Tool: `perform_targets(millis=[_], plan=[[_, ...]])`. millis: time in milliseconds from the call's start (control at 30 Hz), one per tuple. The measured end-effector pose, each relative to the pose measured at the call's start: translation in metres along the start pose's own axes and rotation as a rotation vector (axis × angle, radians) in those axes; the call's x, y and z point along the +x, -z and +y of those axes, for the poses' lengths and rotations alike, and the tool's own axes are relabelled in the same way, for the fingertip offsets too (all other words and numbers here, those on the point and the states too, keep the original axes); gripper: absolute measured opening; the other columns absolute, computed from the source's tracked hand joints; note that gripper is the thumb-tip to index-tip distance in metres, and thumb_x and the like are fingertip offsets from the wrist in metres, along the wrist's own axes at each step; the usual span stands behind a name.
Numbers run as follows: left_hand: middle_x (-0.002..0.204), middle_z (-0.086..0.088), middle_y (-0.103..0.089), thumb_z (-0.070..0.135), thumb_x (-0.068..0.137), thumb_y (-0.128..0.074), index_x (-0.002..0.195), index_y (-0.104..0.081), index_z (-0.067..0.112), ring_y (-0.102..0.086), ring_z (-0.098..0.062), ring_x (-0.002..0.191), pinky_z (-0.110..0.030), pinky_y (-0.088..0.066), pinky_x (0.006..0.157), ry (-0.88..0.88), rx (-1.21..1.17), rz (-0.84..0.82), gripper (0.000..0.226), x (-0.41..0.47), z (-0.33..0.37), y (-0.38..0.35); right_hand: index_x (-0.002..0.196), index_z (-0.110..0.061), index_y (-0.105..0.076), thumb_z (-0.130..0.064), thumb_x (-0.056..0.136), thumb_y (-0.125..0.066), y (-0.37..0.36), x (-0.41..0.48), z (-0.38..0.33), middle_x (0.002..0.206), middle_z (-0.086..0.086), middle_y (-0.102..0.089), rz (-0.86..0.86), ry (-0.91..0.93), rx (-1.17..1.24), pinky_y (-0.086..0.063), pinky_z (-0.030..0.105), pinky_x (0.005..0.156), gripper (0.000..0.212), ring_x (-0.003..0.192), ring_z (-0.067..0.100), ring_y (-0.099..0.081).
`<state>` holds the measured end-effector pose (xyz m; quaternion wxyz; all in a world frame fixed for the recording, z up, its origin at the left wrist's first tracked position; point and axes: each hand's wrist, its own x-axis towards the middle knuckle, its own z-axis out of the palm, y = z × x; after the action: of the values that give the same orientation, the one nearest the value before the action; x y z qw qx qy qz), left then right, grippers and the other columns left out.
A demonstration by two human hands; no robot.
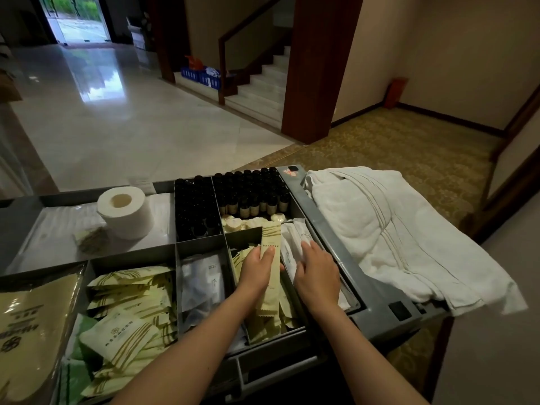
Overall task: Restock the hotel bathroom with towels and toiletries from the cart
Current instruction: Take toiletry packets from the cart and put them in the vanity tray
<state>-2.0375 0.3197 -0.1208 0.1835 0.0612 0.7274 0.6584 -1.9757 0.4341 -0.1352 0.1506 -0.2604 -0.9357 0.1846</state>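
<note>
The grey cart tray (377, 293) fills the lower view, split into compartments of toiletries. My left hand (257, 270) is shut on a long cream sachet (270, 238) that it holds upright over the compartment of like sachets. My right hand (317, 273) lies beside it on the white packets (292, 244) in the neighbouring slot; fingers curl down on them, grip unclear. Small dark bottles (248, 188) fill the two back compartments. White towels (380, 229) lie piled on the cart's right end. A toilet roll (125, 211) stands at the back left.
Cream striped packets (131, 302) fill the front left compartments, with clear-wrapped dark items (201, 285) in the middle slot and round soaps (239, 222) behind. Beyond the cart are a shiny marble floor (117, 112), a staircase (263, 83), a wooden pillar (315, 68) and patterned carpet (394, 147).
</note>
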Motion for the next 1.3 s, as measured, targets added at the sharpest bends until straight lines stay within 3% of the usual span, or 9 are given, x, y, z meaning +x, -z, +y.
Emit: perform_targets(millis=[200, 400, 533, 667, 800, 933, 1100, 1200, 1300], plan=[[0.08, -0.005, -0.066, 0.027, 0.103, -0.041, 0.112, -0.058, 0.01, -0.064, -0.012, 0.065, -0.017, -0.051, 0.053, 0.024, -0.023, -0.028, 0.025, -0.001, 0.001, 0.001, 0.125, -0.023, -0.062, -0.017, 0.091, -0.057, 0.0, 0.002, -0.002, 0.122, -0.005, -0.065, 0.147, 0.005, 0.094, -0.048, 0.037, 0.098, 0.035, 0.113, 0.017, -0.057], [0.078, -0.007, -0.064, 0.027, 0.103, -0.041, 0.108, -0.058, 0.01, -0.062, -0.015, 0.062, -0.018, -0.051, 0.051, 0.038, -0.083, -0.038, 0.024, -0.004, 0.004, 0.002, 0.13, -0.018, -0.058, -0.011, 0.088, -0.061, 0.0, -0.001, -0.004, 0.124, -0.001, -0.061, 0.287, 0.135, 0.169, -0.05, 0.043, 0.094, 0.042, 0.115, 0.019, -0.057], [0.078, -0.006, -0.065, 0.028, 0.102, -0.045, 0.107, -0.058, 0.012, -0.062, -0.015, 0.063, -0.021, -0.052, 0.053, 0.04, -0.087, -0.046, 0.022, -0.005, 0.005, 0.003, 0.133, -0.016, -0.057, -0.005, 0.09, -0.059, 0.008, -0.003, -0.009, 0.123, -0.002, -0.06, 0.303, 0.134, 0.292, -0.051, 0.023, 0.076, 0.044, 0.106, 0.015, -0.06], [0.09, -0.008, -0.068, 0.029, 0.1, -0.05, 0.109, -0.059, 0.014, -0.065, -0.018, 0.07, -0.027, -0.053, 0.057, 0.024, -0.095, -0.041, 0.02, -0.005, 0.006, 0.004, 0.134, -0.014, -0.056, -0.004, 0.092, -0.057, 0.029, 0.006, -0.033, 0.118, -0.002, -0.062, 0.338, 0.154, 0.369, -0.045, 0.018, 0.076, 0.043, 0.101, 0.01, -0.058], [0.091, -0.006, -0.07, 0.029, 0.098, -0.054, 0.109, -0.061, 0.017, -0.067, -0.016, 0.074, -0.027, -0.054, 0.06, 0.004, -0.16, -0.019, 0.017, -0.006, 0.009, 0.006, 0.115, -0.024, -0.063, -0.012, 0.095, -0.051, 0.049, 0.016, -0.061, 0.1, 0.0, -0.066, 0.139, -0.017, 0.701, -0.053, 0.028, 0.066, 0.026, 0.09, 0.02, -0.063], [0.097, -0.015, -0.07, 0.03, 0.096, -0.057, 0.11, -0.062, 0.014, -0.067, -0.027, 0.079, -0.045, -0.057, 0.075, 0.036, -0.323, 0.021, 0.021, -0.001, 0.016, 0.018, 0.112, -0.022, -0.068, 0.0, 0.091, -0.043, 0.059, 0.01, -0.073, 0.098, 0.003, -0.07, -0.157, -0.309, 1.119, -0.054, 0.022, 0.052, 0.039, 0.074, 0.016, -0.067], [0.104, -0.012, -0.071, 0.026, 0.098, -0.054, 0.116, -0.061, 0.014, -0.069, -0.029, 0.091, -0.045, -0.057, 0.082, 0.118, -0.407, -0.001, 0.023, 0.007, 0.024, 0.028, 0.118, -0.015, -0.069, 0.008, 0.086, -0.039, 0.042, 0.007, -0.08, 0.101, 0.011, -0.075, -0.268, -0.417, 1.269, -0.06, 0.04, 0.072, 0.049, 0.092, 0.03, -0.072], [0.105, -0.011, -0.07, 0.026, 0.101, -0.049, 0.117, -0.058, 0.017, -0.068, -0.029, 0.096, -0.047, -0.055, 0.087, 0.184, -0.412, -0.007, 0.02, 0.006, 0.025, 0.031, 0.12, -0.019, -0.068, 0.007, 0.09, -0.04, 0.036, 0.006, -0.092, 0.105, 0.009, -0.073, -0.301, -0.449, 1.339, -0.057, 0.033, 0.066, 0.049, 0.093, 0.025, -0.07], [0.098, -0.01, -0.07, 0.027, 0.102, -0.045, 0.115, -0.057, 0.02, -0.067, -0.027, 0.089, -0.041, -0.057, 0.076, 0.208, -0.415, -0.003, 0.019, 0.006, 0.025, 0.038, 0.121, -0.027, -0.064, 0.008, 0.089, -0.042, 0.033, 0.007, -0.108, 0.106, 0.004, -0.07, -0.303, -0.438, 1.305, -0.054, 0.03, 0.069, 0.052, 0.096, 0.019, -0.065]])
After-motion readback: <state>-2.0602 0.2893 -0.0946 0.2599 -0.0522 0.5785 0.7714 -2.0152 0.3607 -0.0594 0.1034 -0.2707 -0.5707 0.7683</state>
